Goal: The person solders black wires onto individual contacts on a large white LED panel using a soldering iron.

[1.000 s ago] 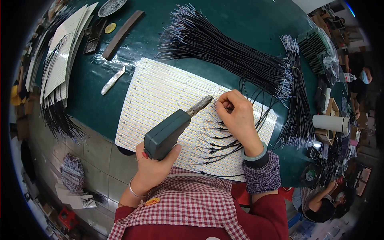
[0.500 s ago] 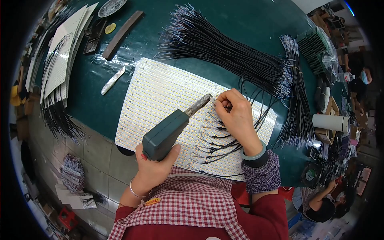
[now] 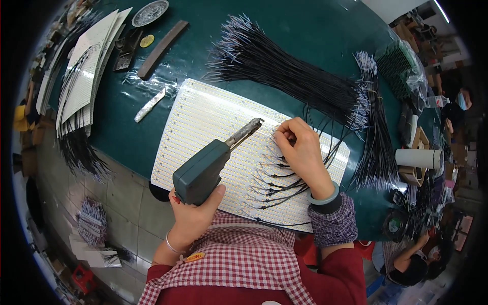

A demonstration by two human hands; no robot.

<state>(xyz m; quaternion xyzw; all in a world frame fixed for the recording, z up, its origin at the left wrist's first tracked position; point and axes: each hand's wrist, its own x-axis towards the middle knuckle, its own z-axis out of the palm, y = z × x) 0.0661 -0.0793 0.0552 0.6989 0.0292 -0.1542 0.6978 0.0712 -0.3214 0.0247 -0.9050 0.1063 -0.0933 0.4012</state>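
Observation:
My left hand is wrapped round the grip of a dark green soldering gun. Its metal tip points up and right over a white LED board, a short gap from my right fingers. My right hand is pinched closed just above the board, on what appears to be the end of a black wire; the fingers mostly hide it. Several black wires with thin stripped leads lie in a row across the board beneath that hand and trail off to the right.
A large bundle of black wires lies behind the board, with another bundle at right. A white-wrapped blade, a dark bar and a metal dish are at left, near stacked wired boards. Another person sits at lower right.
The soldering gun has drawn back to the left, so its tip is farther from my right fingers. My right hand stays pinched at nearly the same place over the board.

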